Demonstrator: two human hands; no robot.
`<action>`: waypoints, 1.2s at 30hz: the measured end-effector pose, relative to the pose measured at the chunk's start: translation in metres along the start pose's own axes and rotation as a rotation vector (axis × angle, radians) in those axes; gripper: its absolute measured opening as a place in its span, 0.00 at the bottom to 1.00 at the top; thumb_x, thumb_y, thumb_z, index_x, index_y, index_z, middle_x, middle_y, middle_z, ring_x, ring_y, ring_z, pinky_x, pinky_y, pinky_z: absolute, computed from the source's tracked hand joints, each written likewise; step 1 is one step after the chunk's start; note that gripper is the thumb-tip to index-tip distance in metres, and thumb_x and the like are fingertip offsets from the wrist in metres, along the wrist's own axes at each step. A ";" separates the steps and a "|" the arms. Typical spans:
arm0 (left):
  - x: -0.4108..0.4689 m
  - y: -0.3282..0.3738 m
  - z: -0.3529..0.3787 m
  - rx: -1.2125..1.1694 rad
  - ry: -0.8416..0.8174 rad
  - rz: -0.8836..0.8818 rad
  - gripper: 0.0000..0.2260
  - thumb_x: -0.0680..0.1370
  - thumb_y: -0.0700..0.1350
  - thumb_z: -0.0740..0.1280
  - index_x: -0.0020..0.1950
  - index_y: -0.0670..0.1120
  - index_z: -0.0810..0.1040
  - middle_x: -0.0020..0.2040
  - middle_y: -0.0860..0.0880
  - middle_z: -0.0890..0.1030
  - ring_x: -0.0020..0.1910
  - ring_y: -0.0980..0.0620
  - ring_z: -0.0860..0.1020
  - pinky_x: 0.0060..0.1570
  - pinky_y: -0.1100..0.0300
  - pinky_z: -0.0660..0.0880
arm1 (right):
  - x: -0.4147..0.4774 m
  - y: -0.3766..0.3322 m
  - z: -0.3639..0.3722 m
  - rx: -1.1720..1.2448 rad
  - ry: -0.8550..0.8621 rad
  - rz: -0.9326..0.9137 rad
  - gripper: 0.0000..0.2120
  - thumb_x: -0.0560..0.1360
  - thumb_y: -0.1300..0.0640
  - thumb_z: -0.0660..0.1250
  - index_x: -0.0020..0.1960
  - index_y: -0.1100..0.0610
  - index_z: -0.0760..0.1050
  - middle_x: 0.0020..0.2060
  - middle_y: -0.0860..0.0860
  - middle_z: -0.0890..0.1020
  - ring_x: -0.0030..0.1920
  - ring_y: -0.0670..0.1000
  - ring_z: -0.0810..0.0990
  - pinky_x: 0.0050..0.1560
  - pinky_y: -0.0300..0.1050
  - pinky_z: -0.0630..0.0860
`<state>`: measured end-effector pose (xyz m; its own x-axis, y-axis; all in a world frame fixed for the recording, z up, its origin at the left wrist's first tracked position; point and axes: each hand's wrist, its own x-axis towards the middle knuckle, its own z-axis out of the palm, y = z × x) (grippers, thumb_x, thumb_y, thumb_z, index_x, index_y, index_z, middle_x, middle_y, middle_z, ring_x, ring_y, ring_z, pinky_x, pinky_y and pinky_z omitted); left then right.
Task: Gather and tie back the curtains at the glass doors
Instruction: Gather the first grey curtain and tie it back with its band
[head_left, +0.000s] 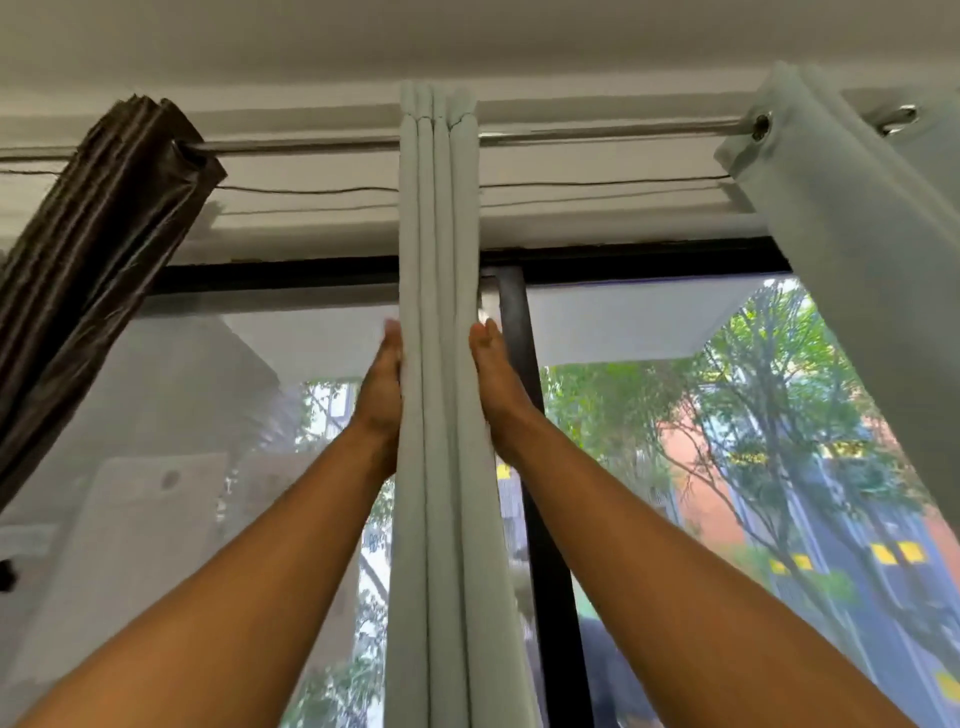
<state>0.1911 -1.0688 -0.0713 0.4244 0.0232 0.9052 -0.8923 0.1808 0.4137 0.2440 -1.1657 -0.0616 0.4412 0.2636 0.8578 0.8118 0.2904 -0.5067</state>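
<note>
The pale curtain (439, 364) hangs gathered in tight folds from the rod (597, 131), before the middle of the glass doors (675, 415). The left hand (382, 387) and right hand (496, 387) press flat against its sides with fingers straight. Their palms are hidden, and the curtain's bottom is cut off.

Centre, hung from curtain rod (597, 134): gathered curtain (439, 364), folds stacked side by side. Pressed flat against its left edge — left hand (382, 395); against right edge, level with it, right hand (498, 395). Far left on rod: bunched curtain (104, 249), slanting. Far right: curtain panel (841, 249), rod through grommet. Just right behind centre bundle: door frame post (519, 338). Behind all — glass doors (649, 519), trees (753, 395) beyond.
</note>
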 end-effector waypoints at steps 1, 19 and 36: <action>-0.012 -0.005 0.000 0.030 0.011 -0.042 0.23 0.81 0.59 0.51 0.61 0.45 0.77 0.48 0.45 0.85 0.51 0.47 0.83 0.46 0.55 0.81 | -0.013 0.006 0.006 -0.004 -0.021 0.033 0.41 0.67 0.25 0.56 0.75 0.44 0.56 0.71 0.52 0.68 0.68 0.54 0.70 0.69 0.56 0.67; -0.280 -0.066 -0.020 0.205 0.109 -0.378 0.13 0.77 0.37 0.66 0.58 0.53 0.79 0.55 0.50 0.84 0.55 0.49 0.81 0.56 0.49 0.78 | -0.299 0.062 0.032 -0.033 0.016 0.446 0.26 0.74 0.33 0.55 0.69 0.41 0.67 0.63 0.43 0.76 0.61 0.46 0.76 0.62 0.53 0.74; -0.412 -0.128 -0.020 0.192 0.352 -0.544 0.12 0.75 0.30 0.66 0.49 0.45 0.82 0.43 0.50 0.86 0.44 0.54 0.84 0.40 0.66 0.79 | -0.331 0.108 0.022 -0.986 0.104 0.251 0.14 0.74 0.53 0.61 0.56 0.58 0.74 0.44 0.57 0.82 0.44 0.60 0.79 0.42 0.50 0.76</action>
<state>0.1334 -1.0820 -0.4993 0.8168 0.3036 0.4907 -0.5350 0.0802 0.8410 0.1770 -1.2011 -0.4023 0.6349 0.1181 0.7635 0.6240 -0.6611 -0.4167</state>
